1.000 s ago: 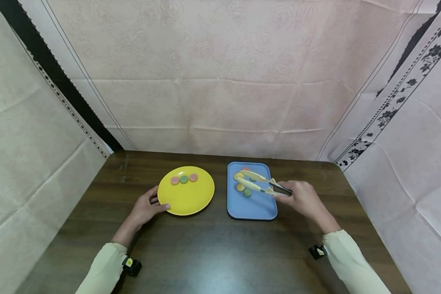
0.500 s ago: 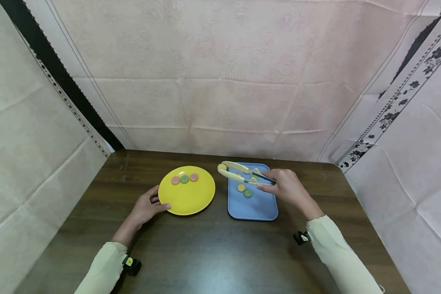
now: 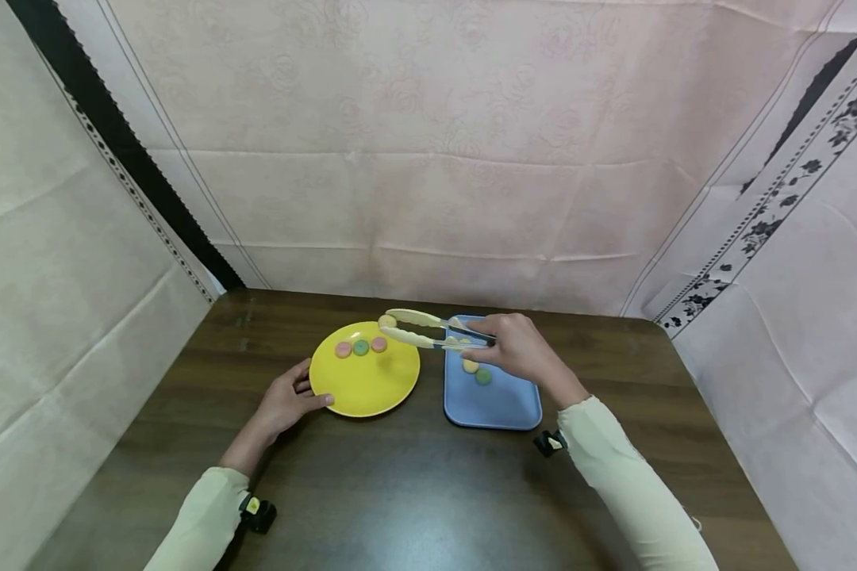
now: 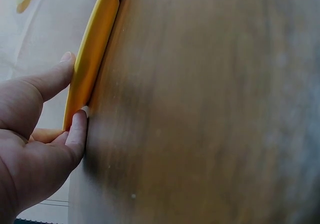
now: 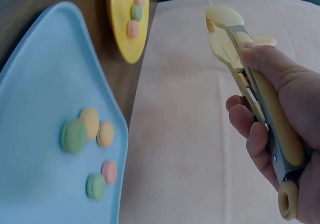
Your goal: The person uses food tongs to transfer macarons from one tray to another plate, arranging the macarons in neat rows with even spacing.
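Observation:
My left hand (image 3: 286,406) holds the near-left rim of a round yellow plate (image 3: 364,392); in the left wrist view the thumb (image 4: 55,79) lies on its upper edge and fingertips touch its underside. On the plate sit a pink macaron (image 3: 343,350), a green macaron (image 3: 360,347) and another pink macaron (image 3: 378,344) in a row. My right hand (image 3: 520,350) grips cream-coloured tongs (image 3: 417,317), their tips pinching a yellow macaron (image 3: 387,321) above the plate's upper right part. Fingers wrap the tongs' handles (image 5: 280,119) in the right wrist view.
A blue rectangular tray (image 3: 493,408) stands right of the plate, partly under the right hand. Several green, yellow and pink macarons lie on it, among them a green one (image 5: 74,135) and a pink one (image 5: 109,171). Pale cloth (image 3: 428,198) hangs behind the brown table (image 3: 400,507).
The right hand has moved left with the tongs, carrying the yellow macaron from the blue tray to above the yellow plate. The left hand stays at the plate's rim.

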`<state>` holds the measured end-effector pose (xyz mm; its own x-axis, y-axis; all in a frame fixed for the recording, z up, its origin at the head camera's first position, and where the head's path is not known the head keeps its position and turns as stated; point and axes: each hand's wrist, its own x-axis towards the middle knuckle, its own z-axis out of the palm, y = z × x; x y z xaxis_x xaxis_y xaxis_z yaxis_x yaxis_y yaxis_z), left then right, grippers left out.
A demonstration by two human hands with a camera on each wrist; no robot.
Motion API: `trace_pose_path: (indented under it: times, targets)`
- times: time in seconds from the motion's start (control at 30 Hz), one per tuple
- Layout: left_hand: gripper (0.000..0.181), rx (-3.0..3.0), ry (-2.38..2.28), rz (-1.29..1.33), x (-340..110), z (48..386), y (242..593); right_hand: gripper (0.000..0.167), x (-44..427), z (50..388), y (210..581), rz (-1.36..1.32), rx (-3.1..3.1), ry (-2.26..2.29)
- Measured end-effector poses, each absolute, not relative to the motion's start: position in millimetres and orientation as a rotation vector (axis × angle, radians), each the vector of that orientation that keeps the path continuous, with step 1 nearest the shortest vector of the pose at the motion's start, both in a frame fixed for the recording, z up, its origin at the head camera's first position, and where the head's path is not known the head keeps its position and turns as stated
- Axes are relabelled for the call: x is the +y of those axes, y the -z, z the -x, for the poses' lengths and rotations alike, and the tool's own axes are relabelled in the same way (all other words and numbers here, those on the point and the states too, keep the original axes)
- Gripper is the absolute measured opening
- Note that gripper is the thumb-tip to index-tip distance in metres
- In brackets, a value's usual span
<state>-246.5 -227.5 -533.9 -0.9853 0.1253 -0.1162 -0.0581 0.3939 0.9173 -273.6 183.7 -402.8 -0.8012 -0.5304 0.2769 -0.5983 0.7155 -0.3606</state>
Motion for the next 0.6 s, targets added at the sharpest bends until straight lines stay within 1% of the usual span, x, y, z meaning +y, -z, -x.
trace_pose_path:
  times: [0.17,0.4,0.6]
  targets:
    - [0.094,2.488,-1.636,-0.055,-227,247,534,0.044,167,278,408,-0.972,-2.774,-0.669]
    - [0.094,2.476,-1.646,-0.053,-227,247,533,0.052,143,284,421,-0.980,-2.861,-0.651]
    - [0.095,2.471,-1.653,-0.058,-228,248,535,0.052,128,289,436,-0.993,-2.870,-0.557]
